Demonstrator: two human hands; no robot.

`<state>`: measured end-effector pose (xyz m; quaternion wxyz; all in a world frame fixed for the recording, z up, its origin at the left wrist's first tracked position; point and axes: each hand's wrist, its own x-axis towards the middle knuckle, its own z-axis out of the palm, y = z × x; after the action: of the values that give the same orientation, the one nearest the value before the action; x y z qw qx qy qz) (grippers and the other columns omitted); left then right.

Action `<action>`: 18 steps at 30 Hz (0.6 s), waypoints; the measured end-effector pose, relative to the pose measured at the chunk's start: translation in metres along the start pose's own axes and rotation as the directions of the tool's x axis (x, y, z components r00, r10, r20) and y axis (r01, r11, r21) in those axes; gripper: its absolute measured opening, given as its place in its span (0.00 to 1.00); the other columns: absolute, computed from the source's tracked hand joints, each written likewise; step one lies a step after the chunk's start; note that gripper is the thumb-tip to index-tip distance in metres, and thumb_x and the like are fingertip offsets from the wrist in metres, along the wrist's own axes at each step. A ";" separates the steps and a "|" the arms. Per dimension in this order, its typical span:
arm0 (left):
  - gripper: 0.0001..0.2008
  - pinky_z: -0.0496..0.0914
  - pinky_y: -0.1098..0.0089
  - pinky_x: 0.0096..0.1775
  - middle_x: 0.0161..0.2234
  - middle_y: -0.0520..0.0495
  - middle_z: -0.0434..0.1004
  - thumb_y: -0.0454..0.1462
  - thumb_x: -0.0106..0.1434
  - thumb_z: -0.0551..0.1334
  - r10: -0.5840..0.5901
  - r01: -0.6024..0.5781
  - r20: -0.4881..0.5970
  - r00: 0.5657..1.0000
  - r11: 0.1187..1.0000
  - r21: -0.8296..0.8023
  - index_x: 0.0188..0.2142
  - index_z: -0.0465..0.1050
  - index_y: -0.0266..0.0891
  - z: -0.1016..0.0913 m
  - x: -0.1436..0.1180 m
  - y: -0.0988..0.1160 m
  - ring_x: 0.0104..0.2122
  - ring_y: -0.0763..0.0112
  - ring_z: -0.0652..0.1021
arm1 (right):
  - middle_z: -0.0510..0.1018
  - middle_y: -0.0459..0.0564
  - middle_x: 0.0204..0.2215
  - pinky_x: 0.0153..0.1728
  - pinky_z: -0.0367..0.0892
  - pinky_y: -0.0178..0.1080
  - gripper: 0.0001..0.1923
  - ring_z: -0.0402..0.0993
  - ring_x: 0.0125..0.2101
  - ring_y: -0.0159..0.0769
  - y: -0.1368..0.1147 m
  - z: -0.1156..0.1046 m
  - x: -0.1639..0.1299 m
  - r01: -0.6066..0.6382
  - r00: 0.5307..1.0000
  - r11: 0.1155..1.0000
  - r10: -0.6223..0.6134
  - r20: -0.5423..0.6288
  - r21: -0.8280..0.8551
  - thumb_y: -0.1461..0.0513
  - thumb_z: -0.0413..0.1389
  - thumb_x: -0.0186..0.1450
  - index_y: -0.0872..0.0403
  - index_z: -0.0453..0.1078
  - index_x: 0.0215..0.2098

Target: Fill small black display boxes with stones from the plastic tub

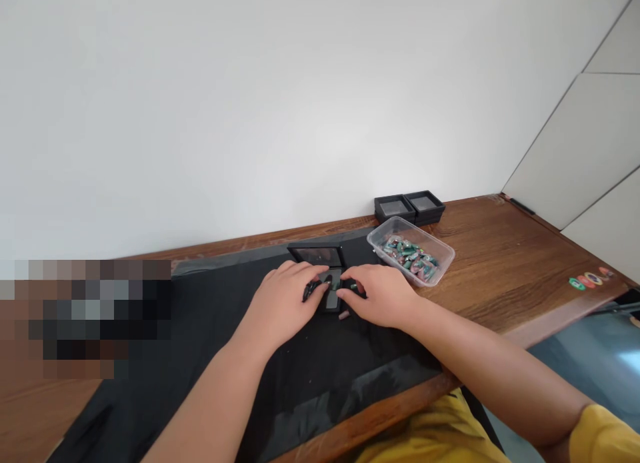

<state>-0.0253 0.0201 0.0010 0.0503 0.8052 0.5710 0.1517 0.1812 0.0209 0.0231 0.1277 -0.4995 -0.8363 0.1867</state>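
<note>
A small black display box lies open on a black cloth, its lid tilted up at the far side. My left hand and my right hand both rest on the box's base, fingertips meeting over a small green stone between them. Dark rounded pieces show under the fingertips of each hand. A tiny pinkish item lies on the cloth just below my right hand.
A clear plastic tub of several green and red stones stands right of the box. Two black square boxes sit by the wall behind it. Coloured stickers mark the wooden table's right edge.
</note>
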 end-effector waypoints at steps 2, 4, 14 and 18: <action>0.20 0.72 0.51 0.52 0.48 0.43 0.84 0.45 0.69 0.54 0.000 0.000 -0.011 1.000 1.000 -0.008 0.50 0.80 0.44 -0.003 -0.002 -0.002 0.49 0.49 0.78 | 0.83 0.49 0.36 0.40 0.65 0.38 0.16 0.79 0.39 0.39 0.000 0.000 0.000 0.000 1.000 1.000 0.000 0.005 0.005 0.53 0.58 0.71 0.52 0.77 0.53; 0.19 0.72 0.52 0.51 0.48 0.44 0.84 0.44 0.68 0.55 0.010 -0.010 -0.016 1.000 1.000 -0.014 0.49 0.81 0.45 -0.005 -0.002 -0.005 0.50 0.49 0.78 | 0.83 0.49 0.36 0.40 0.65 0.38 0.16 0.78 0.39 0.39 -0.001 0.000 -0.001 -0.005 1.000 1.000 0.005 0.006 0.008 0.54 0.58 0.71 0.52 0.77 0.53; 0.17 0.72 0.55 0.47 0.46 0.44 0.82 0.39 0.69 0.54 0.048 -0.047 -0.019 0.999 0.999 0.023 0.43 0.83 0.46 0.005 -0.002 -0.005 0.46 0.53 0.76 | 0.81 0.48 0.33 0.34 0.59 0.37 0.16 0.76 0.36 0.38 -0.004 -0.003 0.000 -0.053 0.999 0.998 0.052 0.016 0.040 0.53 0.58 0.71 0.52 0.78 0.52; 0.18 0.71 0.55 0.46 0.44 0.43 0.81 0.36 0.68 0.52 0.060 -0.059 -0.038 0.998 0.998 0.031 0.41 0.82 0.46 0.007 -0.001 0.000 0.44 0.53 0.76 | 0.81 0.47 0.32 0.33 0.57 0.37 0.14 0.76 0.35 0.37 -0.004 -0.003 0.000 -0.046 0.999 0.997 0.046 0.003 0.059 0.53 0.58 0.71 0.51 0.79 0.50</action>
<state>-0.0231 0.0200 -0.0060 0.0228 0.8194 0.5500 0.1602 0.1789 0.0196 0.0273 0.1376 -0.5146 -0.8186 0.2147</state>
